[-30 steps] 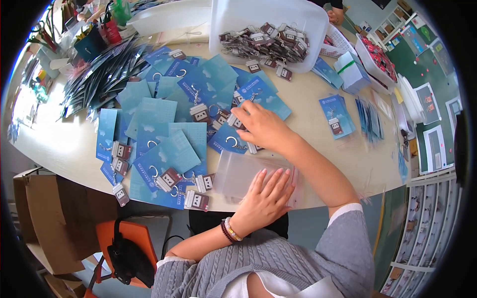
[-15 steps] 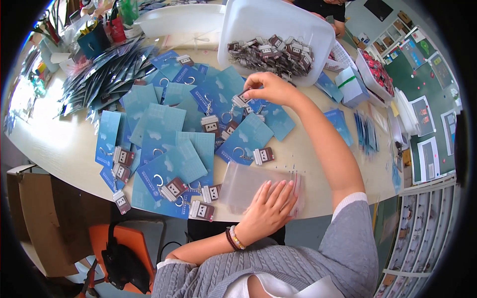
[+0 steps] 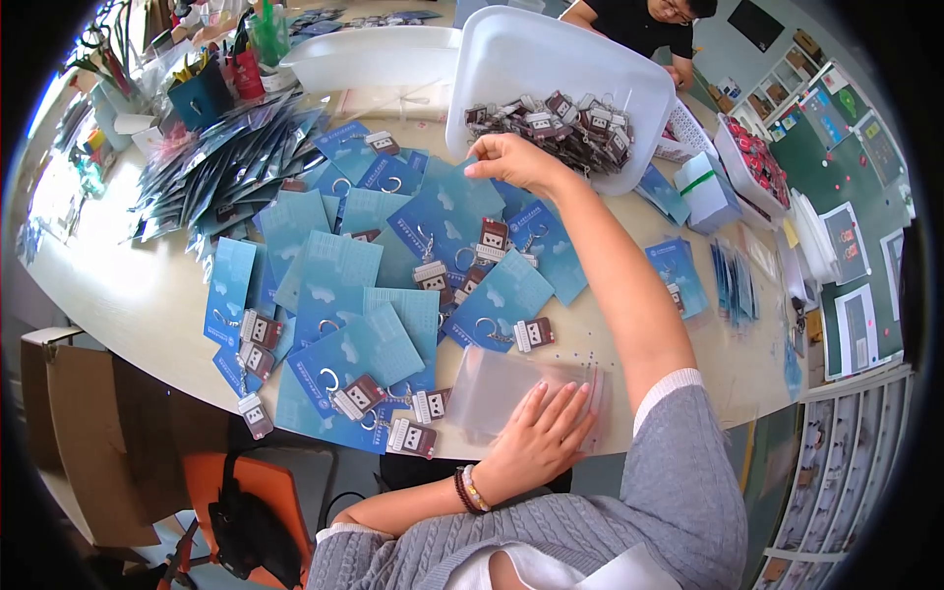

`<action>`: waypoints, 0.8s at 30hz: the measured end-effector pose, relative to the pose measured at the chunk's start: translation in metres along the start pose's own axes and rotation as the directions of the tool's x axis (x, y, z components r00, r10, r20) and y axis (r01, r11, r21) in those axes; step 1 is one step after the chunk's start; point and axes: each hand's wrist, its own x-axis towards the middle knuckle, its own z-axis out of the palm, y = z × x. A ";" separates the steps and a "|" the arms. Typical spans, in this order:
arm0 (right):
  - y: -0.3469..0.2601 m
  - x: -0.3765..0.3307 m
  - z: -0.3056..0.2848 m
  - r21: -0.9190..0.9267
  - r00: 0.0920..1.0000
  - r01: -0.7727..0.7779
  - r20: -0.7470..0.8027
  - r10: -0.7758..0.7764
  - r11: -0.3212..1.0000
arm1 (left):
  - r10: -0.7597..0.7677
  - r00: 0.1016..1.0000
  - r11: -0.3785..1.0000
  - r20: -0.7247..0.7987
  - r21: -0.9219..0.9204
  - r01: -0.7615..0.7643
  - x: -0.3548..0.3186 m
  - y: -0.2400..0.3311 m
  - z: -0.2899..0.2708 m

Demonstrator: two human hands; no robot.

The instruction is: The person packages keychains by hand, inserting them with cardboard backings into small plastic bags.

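Observation:
My left hand (image 3: 544, 433) lies flat, fingers stretched, on a stack of clear plastic bags (image 3: 482, 388) at the near table edge. My right hand (image 3: 516, 163) is at the far side of the spread of blue cards, its thumb and forefinger slightly apart by the corner of a blue card (image 3: 450, 202). Whether the fingertips touch that card I cannot tell. Just nearer, a brown-and-white keychain (image 3: 492, 239) rests on the cards. Several more cards carry such keychains, among them one by the bags (image 3: 534, 334) and one at the front (image 3: 359, 396).
A white bin (image 3: 551, 59) with loose keychains stands tilted beyond my right hand. Packed dark sleeves (image 3: 226, 167) are heaped at the left. A blue box (image 3: 708, 192) and a tub of red packets (image 3: 752, 162) stand right. A co-worker (image 3: 644, 29) sits across.
My right hand has let go of the keychain, which now lies on the cards, and has moved slightly farther away. My left hand stays on the bags. The whole view has shifted slightly.

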 end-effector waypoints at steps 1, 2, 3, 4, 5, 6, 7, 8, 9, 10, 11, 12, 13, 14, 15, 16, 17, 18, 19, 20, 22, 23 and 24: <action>-0.006 -0.005 -0.002 0.094 0.999 0.047 -0.015 -0.046 0.994 | 0.001 1.000 1.000 -0.001 0.006 -0.001 0.000 -0.001 -0.001; -0.013 -0.012 -0.005 0.186 0.995 0.097 -0.036 -0.092 0.978 | -0.006 1.000 1.000 0.000 -0.008 0.006 0.001 -0.001 -0.002; -0.020 -0.023 -0.011 0.210 0.985 0.168 -0.075 -0.155 0.963 | -0.005 1.000 1.000 -0.001 -0.021 0.005 0.003 0.000 -0.003; -0.026 -0.032 -0.012 0.207 0.983 0.179 -0.080 -0.165 0.962 | 0.001 1.000 1.000 -0.002 -0.011 -0.001 0.003 -0.001 -0.003; -0.032 -0.041 -0.011 0.246 0.950 0.292 -0.189 -0.249 0.924 | -0.004 1.000 1.000 -0.003 -0.010 0.004 0.004 -0.001 -0.002; -0.038 -0.054 -0.012 0.270 0.897 0.405 -0.301 -0.323 0.873 | -0.004 1.000 1.000 -0.004 -0.009 0.004 0.004 0.000 -0.002; -0.042 -0.068 -0.015 0.166 0.849 0.480 -0.334 -0.409 0.861 | 0.012 1.000 1.000 -0.006 0.004 -0.012 0.004 0.001 -0.002; -0.048 -0.083 -0.016 0.153 0.837 0.495 -0.346 -0.423 0.855 | 0.010 1.000 1.000 -0.009 -0.007 -0.010 0.004 0.002 -0.002; -0.057 -0.102 -0.015 0.072 0.783 0.543 -0.404 -0.474 0.836 | 0.013 1.000 1.000 -0.010 -0.019 -0.013 0.005 0.003 -0.003; -0.063 -0.118 -0.014 -0.012 0.720 0.584 -0.455 -0.524 0.812 | 0.034 0.999 0.999 -0.011 -0.001 -0.034 0.004 0.005 -0.005; -0.065 -0.132 -0.014 0.015 0.668 0.648 -0.491 -0.559 0.761 | 0.044 0.999 0.997 -0.030 -0.069 -0.046 0.003 0.006 -0.008; -0.067 -0.144 -0.013 -0.007 0.644 0.663 -0.505 -0.575 0.749 | 0.056 0.997 0.989 -0.048 -0.136 -0.062 0.003 0.006 -0.012; -0.064 -0.154 -0.014 0.099 0.566 0.762 -0.582 -0.583 0.640 | 0.081 0.996 0.989 -0.038 -0.122 -0.085 0.006 0.007 -0.020; -0.062 -0.164 -0.016 0.188 0.487 0.845 -0.658 -0.574 0.502 | 0.094 0.993 0.982 -0.075 -0.160 -0.105 0.009 0.009 -0.030; -0.064 -0.177 -0.017 0.268 0.461 0.876 -0.711 -0.531 0.400 | 0.107 0.987 0.973 -0.117 -0.194 -0.128 0.010 0.014 -0.045; -0.063 -0.187 -0.016 0.242 0.430 0.891 -0.726 -0.538 0.385 | 0.137 0.985 0.972 -0.107 -0.176 -0.155 0.011 0.018 -0.060; -0.058 -0.195 -0.015 0.352 0.433 0.901 -0.755 -0.492 0.253 | 0.124 0.969 0.981 -0.215 -0.122 -0.153 0.013 0.022 -0.077; -0.052 -0.203 -0.013 0.441 0.441 0.891 -0.778 -0.447 0.111 | 0.121 0.939 0.985 -0.322 -0.077 -0.154 0.015 0.022 -0.088; -0.052 -0.207 -0.009 0.467 0.448 0.881 -0.776 -0.444 0.072 | 0.120 0.911 0.990 -0.395 -0.020 -0.139 0.015 0.021 -0.096; -0.051 -0.215 -0.004 0.442 0.421 0.895 -0.793 -0.441 0.060 | 0.120 0.877 0.992 -0.465 0.031 -0.120 0.016 0.020 -0.104; -0.052 -0.230 0.010 0.605 0.577 0.796 -0.773 -0.265 -0.033 | 0.127 0.778 0.992 -0.615 0.068 -0.108 0.034 0.020 -0.125; -0.047 -0.232 0.015 0.609 0.585 0.793 -0.759 -0.287 0.004 | 0.033 0.724 0.991 -0.689 -0.070 -0.112 0.048 0.022 -0.130; -0.046 -0.240 0.019 0.642 0.588 0.767 -0.714 -0.380 -0.018 | -0.072 0.671 0.969 -0.738 -0.212 -0.129 0.066 0.025 -0.134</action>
